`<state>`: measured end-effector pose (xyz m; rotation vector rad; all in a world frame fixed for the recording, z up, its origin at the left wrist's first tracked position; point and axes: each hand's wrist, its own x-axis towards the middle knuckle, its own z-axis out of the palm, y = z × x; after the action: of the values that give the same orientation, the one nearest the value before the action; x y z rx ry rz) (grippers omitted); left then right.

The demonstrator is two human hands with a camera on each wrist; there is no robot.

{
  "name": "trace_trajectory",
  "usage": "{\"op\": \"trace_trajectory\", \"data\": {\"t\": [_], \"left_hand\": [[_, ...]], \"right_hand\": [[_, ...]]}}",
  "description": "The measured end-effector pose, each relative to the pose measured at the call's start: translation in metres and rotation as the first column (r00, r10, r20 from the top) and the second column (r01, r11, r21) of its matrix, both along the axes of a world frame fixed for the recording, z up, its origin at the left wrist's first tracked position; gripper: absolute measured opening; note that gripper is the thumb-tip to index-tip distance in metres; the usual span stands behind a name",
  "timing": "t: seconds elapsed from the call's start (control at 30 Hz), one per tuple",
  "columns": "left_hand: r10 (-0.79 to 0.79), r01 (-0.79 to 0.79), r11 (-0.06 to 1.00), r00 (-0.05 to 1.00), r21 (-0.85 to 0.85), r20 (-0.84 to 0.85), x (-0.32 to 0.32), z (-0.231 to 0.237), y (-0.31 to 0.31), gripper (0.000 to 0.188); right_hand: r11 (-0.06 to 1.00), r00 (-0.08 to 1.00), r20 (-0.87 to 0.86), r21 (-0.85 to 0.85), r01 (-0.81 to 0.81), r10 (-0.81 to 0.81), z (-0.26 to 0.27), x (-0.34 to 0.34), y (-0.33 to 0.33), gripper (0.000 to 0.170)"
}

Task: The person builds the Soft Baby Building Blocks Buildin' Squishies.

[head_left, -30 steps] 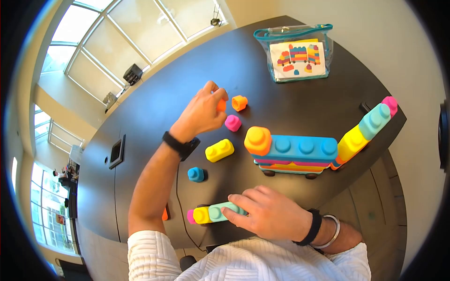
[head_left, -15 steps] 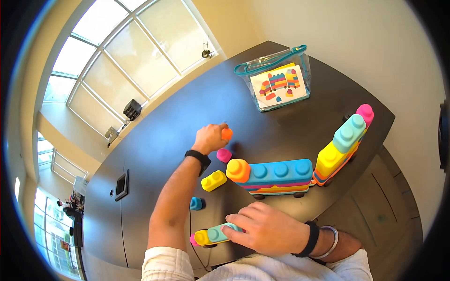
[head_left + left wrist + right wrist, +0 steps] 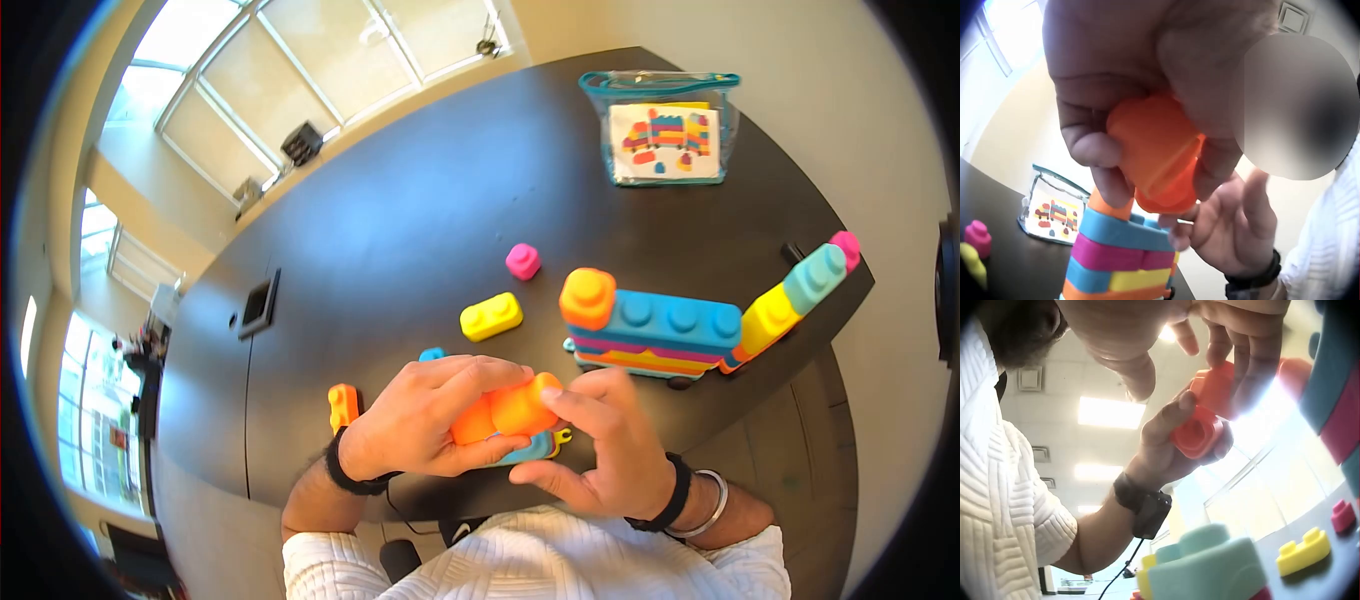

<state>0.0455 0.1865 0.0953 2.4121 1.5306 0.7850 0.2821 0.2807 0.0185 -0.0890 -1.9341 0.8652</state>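
In the head view, my left hand [image 3: 435, 415] grips two orange building blocks [image 3: 520, 408] close together. The left wrist view shows its fingers and thumb curled around an orange block [image 3: 1154, 134]. My right hand [image 3: 625, 450] reaches in from the other side. Its fingertips touch the second orange block [image 3: 1213, 390], while the thumb stands apart from it. Below the hands is a small block-built wagon, mostly hidden in the head view; its mint-green block [image 3: 1204, 569] shows in the right wrist view.
A long block wagon [image 3: 660, 335] stands to the right, joined to another block wagon [image 3: 770, 315]. Loose yellow [image 3: 492, 317], pink [image 3: 522, 261], blue [image 3: 432, 354] and orange [image 3: 343, 408] blocks lie on the dark table [image 3: 400, 220]. A clear bag [image 3: 665, 130] stands at the back.
My left hand has picked up the orange block from beyond the pink one and come back toward the body with two orange blocks. My right hand has left the small wagon and met it.
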Motion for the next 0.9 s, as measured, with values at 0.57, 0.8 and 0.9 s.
{"op": "trace_trajectory", "data": {"t": [0.57,0.8,0.9], "left_hand": [[0.081,-0.080,0.997,0.962,-0.016,0.262,-0.003,-0.052,-0.073,0.063],[0.191,-0.163,0.964,0.974,-0.210,0.122,0.003,-0.042,-0.072,0.055],[0.218,-0.199,0.949,0.975,-0.244,0.052,0.009,-0.043,-0.070,0.056]], "right_hand": [[0.980,0.916,0.365,0.041,-0.192,0.164,-0.013,-0.018,0.000,0.049],[0.972,0.883,0.415,-0.013,-0.234,0.218,-0.012,-0.015,0.007,0.047],[0.970,0.879,0.419,-0.015,-0.243,0.227,-0.011,-0.013,0.009,0.049]]}}
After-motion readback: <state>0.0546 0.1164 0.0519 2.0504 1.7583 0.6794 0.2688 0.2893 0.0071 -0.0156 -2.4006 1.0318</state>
